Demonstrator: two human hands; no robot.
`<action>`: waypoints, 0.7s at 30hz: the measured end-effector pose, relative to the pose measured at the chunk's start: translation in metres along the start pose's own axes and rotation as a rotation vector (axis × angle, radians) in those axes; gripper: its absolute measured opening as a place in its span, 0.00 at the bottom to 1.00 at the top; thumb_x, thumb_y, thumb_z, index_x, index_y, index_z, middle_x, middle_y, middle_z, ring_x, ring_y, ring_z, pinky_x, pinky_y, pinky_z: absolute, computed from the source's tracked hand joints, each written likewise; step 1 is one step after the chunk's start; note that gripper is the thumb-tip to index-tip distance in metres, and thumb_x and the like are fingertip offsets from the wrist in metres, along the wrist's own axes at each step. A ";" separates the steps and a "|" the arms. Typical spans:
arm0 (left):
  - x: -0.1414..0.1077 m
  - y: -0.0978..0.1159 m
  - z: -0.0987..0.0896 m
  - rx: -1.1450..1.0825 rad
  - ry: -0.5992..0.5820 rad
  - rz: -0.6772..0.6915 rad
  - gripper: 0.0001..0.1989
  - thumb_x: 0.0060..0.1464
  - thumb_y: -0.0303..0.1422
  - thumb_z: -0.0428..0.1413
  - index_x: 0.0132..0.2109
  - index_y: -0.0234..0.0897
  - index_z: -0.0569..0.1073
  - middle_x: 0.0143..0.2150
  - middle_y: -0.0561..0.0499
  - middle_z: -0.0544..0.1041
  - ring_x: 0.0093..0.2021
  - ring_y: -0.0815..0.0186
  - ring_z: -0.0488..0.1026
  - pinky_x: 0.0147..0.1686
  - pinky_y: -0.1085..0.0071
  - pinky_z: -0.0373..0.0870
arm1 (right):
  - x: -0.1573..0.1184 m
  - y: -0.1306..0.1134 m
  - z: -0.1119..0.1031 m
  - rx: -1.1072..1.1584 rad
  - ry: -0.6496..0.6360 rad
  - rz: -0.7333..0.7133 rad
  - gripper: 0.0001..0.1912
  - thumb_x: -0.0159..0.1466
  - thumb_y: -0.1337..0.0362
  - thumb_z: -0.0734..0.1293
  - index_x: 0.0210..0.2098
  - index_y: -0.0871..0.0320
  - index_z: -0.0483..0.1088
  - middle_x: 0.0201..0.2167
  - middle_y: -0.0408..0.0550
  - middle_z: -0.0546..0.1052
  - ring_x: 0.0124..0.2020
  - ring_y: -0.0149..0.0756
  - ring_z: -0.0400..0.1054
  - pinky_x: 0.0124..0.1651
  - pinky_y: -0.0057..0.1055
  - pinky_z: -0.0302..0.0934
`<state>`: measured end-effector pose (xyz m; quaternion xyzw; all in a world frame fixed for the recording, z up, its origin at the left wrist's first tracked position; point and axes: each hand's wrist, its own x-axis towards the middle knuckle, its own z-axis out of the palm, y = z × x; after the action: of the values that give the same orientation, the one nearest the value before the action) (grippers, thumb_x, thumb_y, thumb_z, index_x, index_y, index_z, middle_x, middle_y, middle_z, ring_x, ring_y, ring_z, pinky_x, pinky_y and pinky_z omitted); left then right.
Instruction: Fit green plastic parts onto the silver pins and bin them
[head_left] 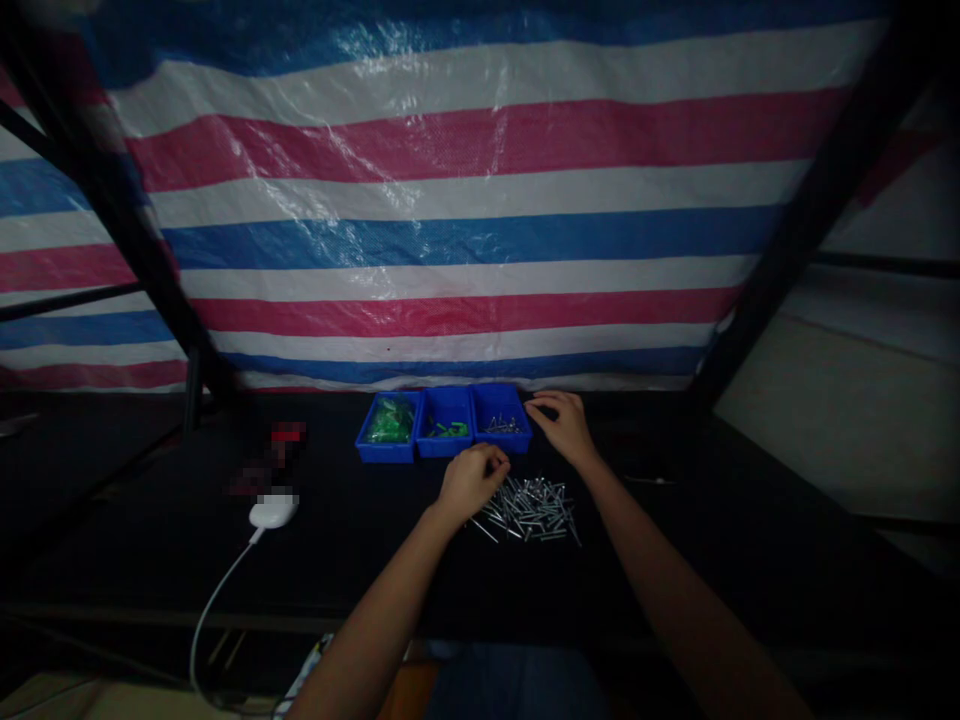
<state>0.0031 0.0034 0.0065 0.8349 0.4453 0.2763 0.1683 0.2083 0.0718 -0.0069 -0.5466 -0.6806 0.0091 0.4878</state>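
My left hand [472, 482] is over the left side of a loose pile of metal screws or nails [536, 510], its fingers curled together in a pinch. Whatever it may hold is too small to make out. Beside the right blue bin [501, 398], my right hand [564, 424] has thumb and fingertips drawn close together at the bin's right rim. Nothing can be named between them. That bin has a few similar metal pieces [504, 425] in it. Small green pieces [450, 430] lie in the middle blue bin [444, 404].
The left blue bin [386, 452] holds a green plastic-wrapped bundle [390, 420]. A white device [274, 510] with a cable [208, 598] lies left on the black table [337, 560]. Behind hangs a striped tarp [465, 240] between dark frame posts [142, 240].
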 end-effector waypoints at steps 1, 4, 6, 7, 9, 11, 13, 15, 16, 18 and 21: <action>-0.001 0.000 -0.001 0.038 -0.006 -0.007 0.09 0.53 0.35 0.49 0.39 0.39 0.72 0.34 0.53 0.72 0.32 0.68 0.68 0.30 0.75 0.62 | 0.001 0.001 -0.002 0.004 0.023 0.004 0.14 0.56 0.54 0.62 0.30 0.55 0.74 0.37 0.50 0.74 0.44 0.41 0.62 0.48 0.40 0.48; -0.002 0.000 -0.003 0.139 -0.058 -0.026 0.10 0.52 0.36 0.50 0.41 0.40 0.72 0.35 0.51 0.72 0.33 0.67 0.69 0.32 0.73 0.63 | 0.002 0.003 -0.007 0.015 0.073 0.018 0.13 0.56 0.55 0.62 0.29 0.56 0.74 0.35 0.49 0.75 0.42 0.41 0.64 0.48 0.40 0.49; -0.003 0.000 -0.003 0.177 -0.094 -0.027 0.10 0.52 0.36 0.51 0.40 0.40 0.72 0.35 0.51 0.72 0.34 0.66 0.69 0.33 0.73 0.64 | 0.001 0.004 -0.009 0.029 0.091 0.024 0.13 0.56 0.55 0.62 0.29 0.56 0.74 0.34 0.48 0.75 0.40 0.40 0.65 0.48 0.39 0.50; -0.003 0.000 -0.003 0.187 -0.101 -0.022 0.10 0.52 0.36 0.51 0.39 0.39 0.72 0.36 0.50 0.71 0.34 0.66 0.69 0.34 0.73 0.64 | 0.001 0.004 -0.009 0.038 0.097 0.027 0.12 0.55 0.56 0.62 0.29 0.56 0.74 0.34 0.48 0.75 0.39 0.39 0.66 0.48 0.39 0.50; -0.003 0.000 -0.003 0.195 -0.103 -0.009 0.09 0.52 0.36 0.51 0.38 0.39 0.72 0.36 0.50 0.71 0.35 0.66 0.69 0.34 0.73 0.64 | 0.001 0.004 -0.009 0.055 0.098 0.038 0.12 0.55 0.56 0.62 0.29 0.56 0.73 0.33 0.47 0.76 0.39 0.39 0.66 0.48 0.39 0.51; -0.003 0.000 -0.003 0.193 -0.102 -0.003 0.09 0.52 0.35 0.51 0.38 0.39 0.72 0.36 0.50 0.71 0.34 0.65 0.69 0.34 0.72 0.64 | 0.001 0.003 -0.010 0.080 0.070 0.064 0.12 0.55 0.56 0.62 0.29 0.56 0.73 0.33 0.47 0.76 0.38 0.40 0.66 0.47 0.39 0.52; -0.003 0.001 -0.003 0.189 -0.104 -0.014 0.08 0.52 0.35 0.51 0.37 0.39 0.73 0.36 0.50 0.71 0.34 0.66 0.69 0.34 0.72 0.64 | 0.001 0.002 -0.015 0.139 -0.023 0.108 0.13 0.55 0.56 0.62 0.29 0.57 0.73 0.32 0.48 0.76 0.36 0.40 0.67 0.43 0.37 0.55; -0.003 0.003 -0.004 0.188 -0.098 -0.038 0.09 0.52 0.35 0.51 0.37 0.39 0.73 0.37 0.50 0.71 0.34 0.66 0.69 0.34 0.73 0.64 | 0.001 0.000 -0.023 0.234 -0.208 0.150 0.13 0.54 0.56 0.62 0.29 0.58 0.73 0.30 0.48 0.76 0.33 0.38 0.67 0.39 0.34 0.58; -0.003 0.004 -0.005 0.186 -0.091 -0.048 0.09 0.52 0.35 0.50 0.38 0.39 0.73 0.37 0.50 0.71 0.34 0.66 0.69 0.34 0.74 0.64 | 0.000 0.000 -0.029 0.283 -0.332 0.156 0.13 0.54 0.55 0.63 0.29 0.59 0.73 0.29 0.47 0.76 0.32 0.37 0.67 0.37 0.33 0.58; -0.003 0.005 -0.005 0.182 -0.072 -0.068 0.10 0.53 0.35 0.50 0.38 0.40 0.72 0.38 0.50 0.71 0.35 0.67 0.69 0.34 0.74 0.64 | -0.002 0.000 -0.040 0.350 -0.564 0.166 0.14 0.53 0.55 0.64 0.29 0.60 0.73 0.27 0.46 0.75 0.30 0.35 0.67 0.35 0.31 0.58; -0.003 0.005 -0.006 0.171 -0.043 -0.070 0.10 0.53 0.36 0.49 0.39 0.40 0.72 0.37 0.51 0.71 0.34 0.66 0.69 0.33 0.73 0.64 | -0.007 0.002 -0.054 0.384 -0.789 0.201 0.15 0.49 0.55 0.67 0.30 0.61 0.73 0.25 0.46 0.74 0.27 0.32 0.66 0.31 0.29 0.57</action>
<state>0.0015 -0.0012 0.0127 0.8358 0.4927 0.2131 0.1154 0.2455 0.0393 0.0151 -0.4642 -0.7439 0.3904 0.2804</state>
